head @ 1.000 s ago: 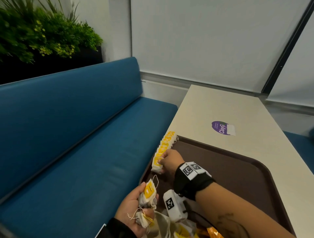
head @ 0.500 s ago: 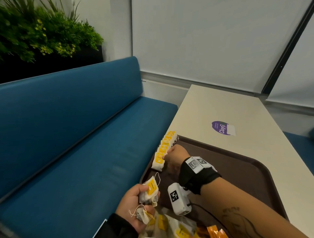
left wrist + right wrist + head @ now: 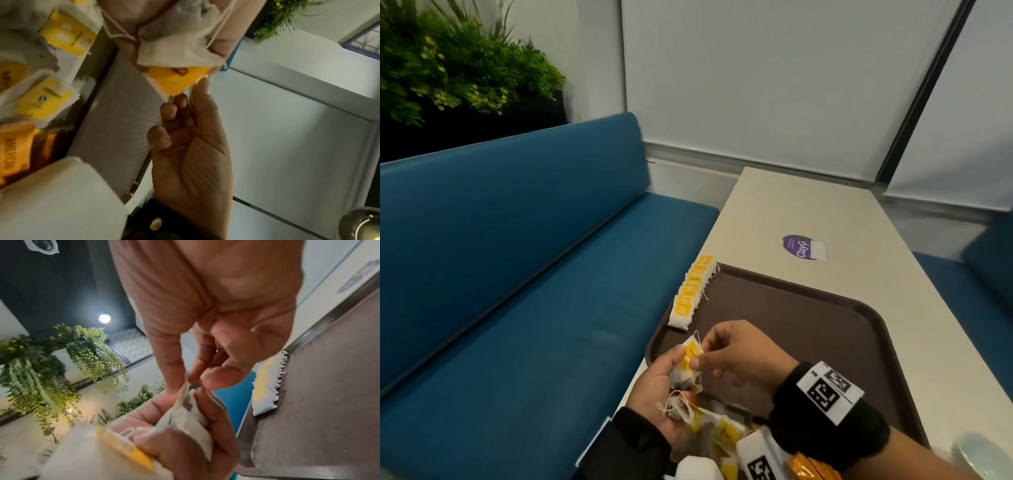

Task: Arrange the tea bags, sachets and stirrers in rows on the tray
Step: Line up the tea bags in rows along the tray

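A brown tray point(image 3: 808, 318) lies on the pale table. A row of tea bags with yellow tags point(image 3: 692, 291) stands along its left rim, also in the right wrist view point(image 3: 265, 391). My left hand point(image 3: 671, 380) hovers at the tray's near left corner and grips a few tea bags point(image 3: 685, 371). My right hand point(image 3: 700, 354) pinches the top tea bag point(image 3: 185, 408) at its upper edge. The left wrist view shows that tea bag's yellow tag point(image 3: 179, 78) at my right fingertips point(image 3: 180, 100). Loose tea bags point(image 3: 719, 438) and orange sachets point(image 3: 810, 469) are piled at the tray's near end.
A blue bench point(image 3: 517, 308) runs along the table's left side. A purple sticker point(image 3: 803, 247) sits on the table beyond the tray. A pale bowl point(image 3: 979, 455) shows at the lower right. Plants point(image 3: 448, 68) stand behind the bench.
My right hand has come back from the end of the row to my left hand and now pinches the top tea bag held there. The left hand has risen slightly.
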The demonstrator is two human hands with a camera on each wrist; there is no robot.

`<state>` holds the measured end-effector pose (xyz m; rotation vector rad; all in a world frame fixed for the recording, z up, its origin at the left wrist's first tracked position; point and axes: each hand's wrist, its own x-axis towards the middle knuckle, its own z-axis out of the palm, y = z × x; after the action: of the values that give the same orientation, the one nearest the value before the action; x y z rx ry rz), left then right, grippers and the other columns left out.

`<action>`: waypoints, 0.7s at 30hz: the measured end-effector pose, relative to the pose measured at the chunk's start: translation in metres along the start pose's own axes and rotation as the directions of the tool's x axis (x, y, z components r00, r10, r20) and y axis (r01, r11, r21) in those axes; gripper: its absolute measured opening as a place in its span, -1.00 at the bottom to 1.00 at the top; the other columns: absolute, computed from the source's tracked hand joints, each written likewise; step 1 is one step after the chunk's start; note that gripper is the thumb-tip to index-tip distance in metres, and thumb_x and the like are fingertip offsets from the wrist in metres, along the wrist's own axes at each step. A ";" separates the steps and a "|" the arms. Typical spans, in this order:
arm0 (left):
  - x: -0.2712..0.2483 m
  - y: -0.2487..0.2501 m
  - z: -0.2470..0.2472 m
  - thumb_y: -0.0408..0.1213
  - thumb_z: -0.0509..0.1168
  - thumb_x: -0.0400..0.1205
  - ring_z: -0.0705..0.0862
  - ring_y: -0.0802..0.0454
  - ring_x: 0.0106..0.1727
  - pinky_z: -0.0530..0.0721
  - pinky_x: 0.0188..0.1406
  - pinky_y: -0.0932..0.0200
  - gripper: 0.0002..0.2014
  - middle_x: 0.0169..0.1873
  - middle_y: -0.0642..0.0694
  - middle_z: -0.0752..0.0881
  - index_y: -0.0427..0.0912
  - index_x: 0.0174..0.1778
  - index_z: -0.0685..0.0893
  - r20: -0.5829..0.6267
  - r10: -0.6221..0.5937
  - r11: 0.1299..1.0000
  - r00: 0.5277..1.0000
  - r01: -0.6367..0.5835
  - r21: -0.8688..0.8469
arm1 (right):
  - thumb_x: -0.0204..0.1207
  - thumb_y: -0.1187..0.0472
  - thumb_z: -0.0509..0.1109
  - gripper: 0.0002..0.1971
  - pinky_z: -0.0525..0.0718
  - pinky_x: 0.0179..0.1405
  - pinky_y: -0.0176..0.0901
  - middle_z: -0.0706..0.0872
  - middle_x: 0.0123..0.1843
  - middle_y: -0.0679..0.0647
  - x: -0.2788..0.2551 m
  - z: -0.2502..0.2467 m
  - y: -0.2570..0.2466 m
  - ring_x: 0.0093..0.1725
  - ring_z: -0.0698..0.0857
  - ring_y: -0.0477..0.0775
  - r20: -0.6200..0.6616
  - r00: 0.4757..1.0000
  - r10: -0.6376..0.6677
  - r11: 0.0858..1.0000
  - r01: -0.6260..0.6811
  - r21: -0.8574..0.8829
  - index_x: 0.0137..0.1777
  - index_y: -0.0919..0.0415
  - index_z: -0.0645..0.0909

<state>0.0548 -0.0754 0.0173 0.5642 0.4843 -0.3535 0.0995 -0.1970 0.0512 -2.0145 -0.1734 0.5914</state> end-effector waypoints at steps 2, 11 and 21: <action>-0.001 -0.004 -0.001 -0.21 0.12 0.69 0.61 -0.13 -0.76 0.47 -0.89 0.32 -0.65 -0.60 -0.35 0.67 -0.47 -0.15 0.61 0.039 -0.019 1.000 0.999 0.019 -0.005 | 0.41 0.28 0.55 -0.84 0.40 -0.67 -0.48 0.65 -0.40 0.05 -0.005 0.001 0.003 -0.54 0.52 -0.18 -0.074 0.997 -0.010 0.999 0.013 0.031 -0.25 0.22 0.60; -0.005 -0.019 -0.015 -0.30 0.25 0.60 0.49 0.08 -0.77 0.38 -0.85 0.44 -0.71 -0.51 -0.23 0.55 -0.36 0.20 0.55 -0.030 0.009 0.981 1.000 -0.002 0.196 | 0.47 0.36 0.47 -0.93 0.38 -0.67 -0.47 0.62 -0.49 0.04 -0.022 -0.006 0.010 -0.61 0.49 -0.23 -0.219 0.975 -0.045 0.989 0.075 0.130 -0.24 0.30 0.67; 0.006 -0.011 -0.032 0.31 0.12 0.48 0.69 -0.24 -0.14 0.67 -0.10 -0.07 -0.27 0.01 -0.37 0.74 -0.32 0.18 0.67 -0.133 0.031 0.937 0.991 0.017 0.348 | 0.28 0.47 0.59 -0.78 0.67 -0.33 -0.31 0.70 -0.29 0.09 -0.015 0.019 0.008 -0.36 0.66 -0.06 -0.090 0.994 -0.054 0.991 0.064 0.114 -0.20 0.22 0.67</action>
<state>0.0444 -0.0666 -0.0145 0.9405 0.5551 -0.3990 0.0769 -0.1916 0.0417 -1.9109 -0.1421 0.4647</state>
